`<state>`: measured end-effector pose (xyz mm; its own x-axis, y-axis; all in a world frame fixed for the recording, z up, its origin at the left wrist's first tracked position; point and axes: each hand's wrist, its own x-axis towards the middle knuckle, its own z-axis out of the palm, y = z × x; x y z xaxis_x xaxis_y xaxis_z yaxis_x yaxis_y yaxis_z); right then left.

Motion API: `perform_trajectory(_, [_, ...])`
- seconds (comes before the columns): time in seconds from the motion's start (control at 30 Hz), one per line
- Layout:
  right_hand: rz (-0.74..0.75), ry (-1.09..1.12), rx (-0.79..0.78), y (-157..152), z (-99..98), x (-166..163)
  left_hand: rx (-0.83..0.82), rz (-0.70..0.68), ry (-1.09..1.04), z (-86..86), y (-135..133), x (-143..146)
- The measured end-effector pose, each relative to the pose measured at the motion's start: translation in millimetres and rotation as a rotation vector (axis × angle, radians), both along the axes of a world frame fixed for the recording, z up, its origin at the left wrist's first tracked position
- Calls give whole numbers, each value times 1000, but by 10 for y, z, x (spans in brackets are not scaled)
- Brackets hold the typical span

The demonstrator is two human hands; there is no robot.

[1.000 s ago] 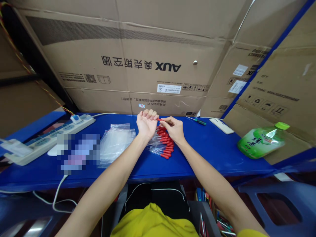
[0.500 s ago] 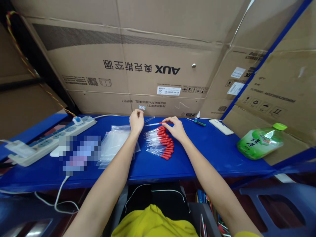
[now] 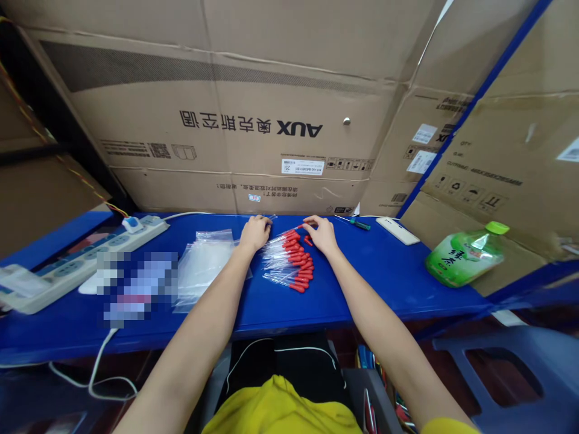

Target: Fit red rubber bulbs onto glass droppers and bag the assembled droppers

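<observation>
Droppers with red rubber bulbs and thin clear tubes (image 3: 296,259) lie fanned out on the blue table between my hands. My right hand (image 3: 320,234) pinches the red bulb of a dropper (image 3: 299,227) at the far end of the fan. Beside those fingers lies a loose red bulb (image 3: 308,240). My left hand (image 3: 256,232) is lowered to the table, its fingers curled over a clear tube (image 3: 272,217) whose end sticks out past them; the grip itself is partly hidden. Left of that forearm is a stack of clear plastic bags (image 3: 205,262).
A white power strip (image 3: 106,253) and a blurred-out device (image 3: 145,283) with a cable stand left. At the right are a green-handled screwdriver (image 3: 360,225), a white flat object (image 3: 398,230) and a green bottle (image 3: 465,256). Cardboard (image 3: 253,90) walls the back.
My left hand has come down over the clear tube on the table. The dropper pinched in my right hand now lies close along the fan, and a loose red bulb shows beside it.
</observation>
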<state>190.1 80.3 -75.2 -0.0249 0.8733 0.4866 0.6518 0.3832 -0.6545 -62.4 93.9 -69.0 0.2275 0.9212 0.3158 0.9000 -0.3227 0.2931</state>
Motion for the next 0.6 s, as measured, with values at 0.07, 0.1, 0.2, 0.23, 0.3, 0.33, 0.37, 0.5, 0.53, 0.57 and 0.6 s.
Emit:
perform_trajectory(0.07, [9, -93, -29, 4, -30, -17, 9, 59, 33, 23, -29, 25])
perform_trajectory(0.1, [23, -142, -43, -3, -36, -26, 12, 90, 42, 32, -41, 39])
perform_trajectory(0.2, [94, -275, -71, -33, -25, -41, 8, 158, 60, 48, -58, 75])
perform_trajectory(0.23, [113, -309, -75, -41, -17, -42, 1, 168, 67, 53, -61, 83])
perform_trajectory(0.3, [125, -344, -79, -49, -2, -41, -15, 185, 78, 64, -67, 91])
perform_trajectory(0.33, [123, -348, -82, -49, 3, -42, -22, 194, 81, 70, -73, 92])
perform_trajectory(0.37, [120, -348, -87, -47, 5, -45, -28, 206, 82, 76, -80, 91])
perform_trajectory(0.5, [110, -341, -112, -42, 2, -71, -31, 242, 80, 102, -114, 89])
perform_trajectory(0.53, [106, -340, -113, -44, -1, -77, -31, 242, 80, 109, -123, 91])
perform_trajectory(0.57, [101, -343, -112, -45, -4, -83, -33, 239, 81, 117, -130, 94])
perform_trajectory(0.6, [97, -349, -110, -47, -8, -87, -38, 235, 85, 126, -137, 98])
